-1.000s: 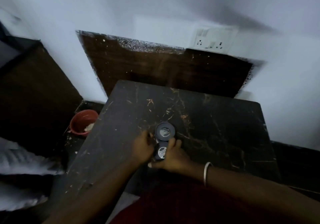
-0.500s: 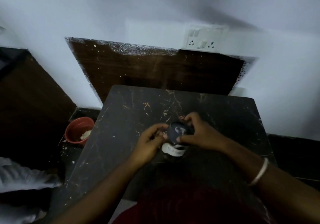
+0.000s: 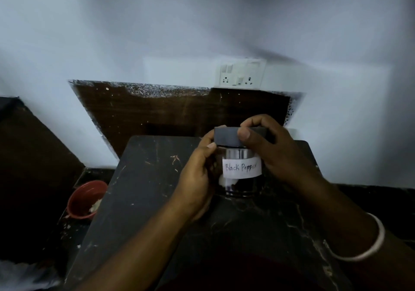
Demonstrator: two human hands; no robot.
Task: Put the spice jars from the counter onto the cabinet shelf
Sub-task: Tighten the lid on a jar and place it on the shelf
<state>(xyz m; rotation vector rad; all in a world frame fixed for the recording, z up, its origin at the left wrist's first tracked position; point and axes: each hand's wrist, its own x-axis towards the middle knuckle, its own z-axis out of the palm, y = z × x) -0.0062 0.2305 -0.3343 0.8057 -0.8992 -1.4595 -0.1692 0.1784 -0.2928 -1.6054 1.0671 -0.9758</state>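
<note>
A glass spice jar (image 3: pixel 242 167) with a dark square lid (image 3: pixel 225 136) and a white label reading "Black Pepper" is held upright just over the dark marble counter (image 3: pixel 146 178). My left hand (image 3: pixel 197 178) grips its left side, thumb at the lid's lower edge. My right hand (image 3: pixel 276 153) holds the right side, with its fingers curled over the lid and the thumb on the lid's front. A white patch shows below the label; I cannot tell what it is. No second jar and no cabinet shelf are plainly visible.
A red bowl (image 3: pixel 86 198) with something pale in it sits low to the left of the counter. A dark wooden panel (image 3: pixel 168 108) leans on the white wall behind, under a switch plate (image 3: pixel 240 74). A dark cabinet side (image 3: pixel 33 156) stands at left.
Both hands have raised the jar from the counter and turned it upright, so its label now faces me. The view has tilted up towards the wall.
</note>
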